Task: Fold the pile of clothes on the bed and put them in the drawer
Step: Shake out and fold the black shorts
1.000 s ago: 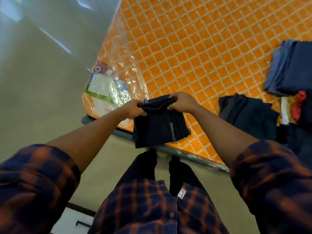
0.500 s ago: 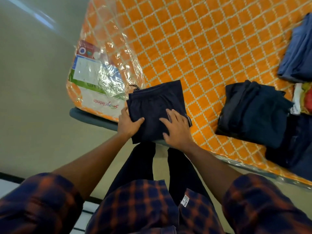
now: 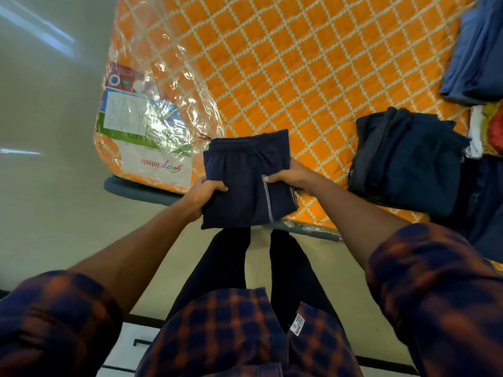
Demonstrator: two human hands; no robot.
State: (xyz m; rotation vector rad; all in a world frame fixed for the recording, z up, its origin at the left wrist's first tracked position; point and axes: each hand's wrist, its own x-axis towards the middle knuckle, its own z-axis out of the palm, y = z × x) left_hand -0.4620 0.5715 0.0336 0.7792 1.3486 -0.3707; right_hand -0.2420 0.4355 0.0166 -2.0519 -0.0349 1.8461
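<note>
The left hand (image 3: 202, 195) and the right hand (image 3: 294, 176) hold one folded piece of clothing, the dark blue pants (image 3: 245, 183), between them. The left hand grips the near left corner. Its thumb is curled on top and its fingers are hidden under the cloth. The right hand grips the right side. Its thumb lies on top, next to a thin grey stripe that runs down the cloth.

The pants are folded into a neat square, with the stretchy waist on the side far from the hands. They are at the near edge of the bed (image 3: 299, 63), and the near part sticks out past that edge, over the floor (image 3: 49, 200). I cannot tell if the pants rest on the bed or are lifted a bit.

The bed has an orange top with pale crossing lines. To the left of the hands, its corner is wrapped in shiny clear plastic (image 3: 174, 85) with a paper label (image 3: 128, 118) under it. To the right of the right hand, well apart from it, lies a dark folded pile (image 3: 408, 164) of clothes. Further right are folded blue clothes (image 3: 479, 50) and a bit of red and white cloth (image 3: 487, 129). Below the hands are the person's checked sleeves (image 3: 435, 281) and dark legs (image 3: 226, 262).
</note>
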